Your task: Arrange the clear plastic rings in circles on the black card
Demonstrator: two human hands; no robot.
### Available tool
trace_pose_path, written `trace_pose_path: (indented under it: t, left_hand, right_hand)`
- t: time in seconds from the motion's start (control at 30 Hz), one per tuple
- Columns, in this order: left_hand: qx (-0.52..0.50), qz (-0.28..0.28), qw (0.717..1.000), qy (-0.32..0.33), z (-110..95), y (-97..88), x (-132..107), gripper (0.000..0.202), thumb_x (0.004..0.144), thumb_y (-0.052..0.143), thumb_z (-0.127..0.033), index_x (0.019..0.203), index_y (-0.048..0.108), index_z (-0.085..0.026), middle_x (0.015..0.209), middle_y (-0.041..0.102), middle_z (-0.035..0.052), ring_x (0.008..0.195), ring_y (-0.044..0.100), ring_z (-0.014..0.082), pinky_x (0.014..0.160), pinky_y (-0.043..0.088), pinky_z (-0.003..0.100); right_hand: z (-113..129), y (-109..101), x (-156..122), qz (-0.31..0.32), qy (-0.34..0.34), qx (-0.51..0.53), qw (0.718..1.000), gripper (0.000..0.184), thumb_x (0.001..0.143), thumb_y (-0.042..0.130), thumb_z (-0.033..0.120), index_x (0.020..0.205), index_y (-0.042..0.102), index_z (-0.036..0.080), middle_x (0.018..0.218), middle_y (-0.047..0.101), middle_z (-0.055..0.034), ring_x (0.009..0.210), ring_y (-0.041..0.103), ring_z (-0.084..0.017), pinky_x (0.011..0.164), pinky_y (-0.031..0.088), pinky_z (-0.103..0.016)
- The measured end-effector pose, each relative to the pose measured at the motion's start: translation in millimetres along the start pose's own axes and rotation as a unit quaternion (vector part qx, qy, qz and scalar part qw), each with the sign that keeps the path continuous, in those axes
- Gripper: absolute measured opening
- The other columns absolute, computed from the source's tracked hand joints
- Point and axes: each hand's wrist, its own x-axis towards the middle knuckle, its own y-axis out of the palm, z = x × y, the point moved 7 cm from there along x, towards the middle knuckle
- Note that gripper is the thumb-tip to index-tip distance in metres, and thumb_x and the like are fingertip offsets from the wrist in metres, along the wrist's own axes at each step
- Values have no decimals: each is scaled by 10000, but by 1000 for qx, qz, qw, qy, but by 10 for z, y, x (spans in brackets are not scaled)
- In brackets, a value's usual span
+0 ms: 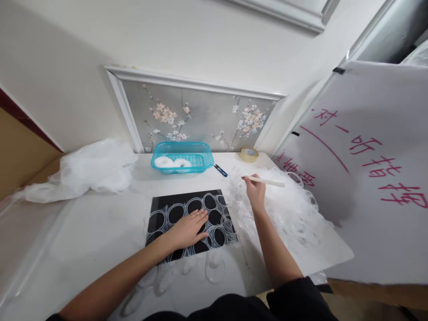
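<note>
Left hand [189, 228] laid palm-down on the black sheet [215, 217], which lies on the worktop [100, 232]; fingers extended side by side, thumb apart. Right hand [256, 194], forearm angled forward, fingers pinching a pale stick [270, 181] near the translucent white heap [284, 214].

The black sheet [175, 214] is lying flat on the white table [107, 227], turned slightly. Pale rings [202, 205] are covering it side by side, some overlapping near its right edge, and black is showing inside them. The left hand [189, 229] is resting spread across its middle. The white stick [271, 182], slim and straight, is pointing sideways in the right hand [257, 191].
</note>
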Motion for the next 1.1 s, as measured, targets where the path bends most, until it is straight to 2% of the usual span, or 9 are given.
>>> trace_pose_path:
  t: [0.1, 0.2, 0.27, 0.33, 0.47, 0.6, 0.7, 0.97, 1.1]
  left_hand:
    - [-16, -12, 1000, -10, 1, -81, 17, 538, 938, 429, -535, 1329, 516, -176, 1445, 428, 119, 1354, 384, 259, 1118, 304, 390]
    - [-8, -22, 1000, -8, -90, -161, 100, 520, 944, 417, -536, 1332, 509, -201, 1448, 436, 99, 1344, 400, 255, 1087, 343, 381]
    - [10, -14, 1000, 12, -190, -164, 202, 544, 945, 413, -538, 1348, 485, -179, 1468, 404, 115, 1354, 384, 262, 1089, 334, 382]
    - [36, -5, 999, 34, -267, -127, 328, 588, 937, 420, -550, 1361, 463, -144, 1483, 368, 145, 1366, 360, 275, 1102, 308, 387]
    - [71, -3, 997, 41, -264, 2, 557, 672, 914, 439, -580, 1384, 415, -99, 1464, 374, 197, 1366, 354, 293, 1114, 276, 403]
    - [66, 5, 997, 29, -193, 113, 625, 722, 918, 411, -592, 1395, 380, -51, 1438, 385, 244, 1356, 363, 325, 1111, 264, 450]
    - [63, 16, 998, 21, -186, 138, 597, 731, 914, 418, -593, 1406, 366, -54, 1458, 361, 232, 1366, 346, 318, 1119, 256, 431]
    - [48, 39, 998, 10, -208, 131, 571, 748, 903, 452, -587, 1418, 346, -55, 1479, 328, 217, 1384, 315, 302, 1129, 255, 408]
    - [45, 41, 998, 13, -208, 136, 582, 738, 903, 470, -567, 1415, 341, -51, 1479, 326, 223, 1383, 315, 310, 1129, 252, 423]
  right_hand:
    - [-96, -104, -135, -4, 59, 105, 993, 255, 745, 561, 445, 638, 497, 223, 643, 637, -27, 792, 661, -233, 732, 503, -362]
    - [-145, -117, -313, 13, 101, 190, 976, 263, 728, 582, 459, 624, 512, 228, 750, 706, -64, 846, 692, -245, 764, 535, -400]
    - [-152, -72, -376, 49, 123, 258, 957, 257, 747, 584, 466, 650, 546, 230, 866, 730, -72, 876, 695, -238, 805, 540, -425]
    - [-127, 5, -397, 104, 113, 273, 950, 272, 785, 561, 498, 706, 583, 239, 954, 731, -57, 876, 696, -225, 828, 537, -436]
    - [-178, 194, -455, 181, 60, 156, 969, 244, 764, 649, 462, 732, 646, 220, 934, 738, -70, 850, 687, -236, 839, 518, -435]
    - [-324, 352, -576, 200, 27, 65, 977, 169, 736, 684, 376, 719, 688, 208, 857, 743, -79, 951, 651, -262, 944, 448, -462]
    - [-389, 403, -640, 202, 7, 11, 979, 144, 749, 656, 346, 760, 709, 212, 874, 739, -80, 1027, 617, -269, 976, 417, -467]
    - [-362, 423, -659, 223, -49, -85, 970, 201, 840, 557, 332, 841, 708, 199, 888, 725, -83, 997, 624, -248, 914, 465, -412]
    - [-268, 461, -764, 248, -100, -140, 953, 172, 858, 513, 260, 851, 676, 205, 988, 724, -90, 1075, 594, -250, 959, 436, -399]
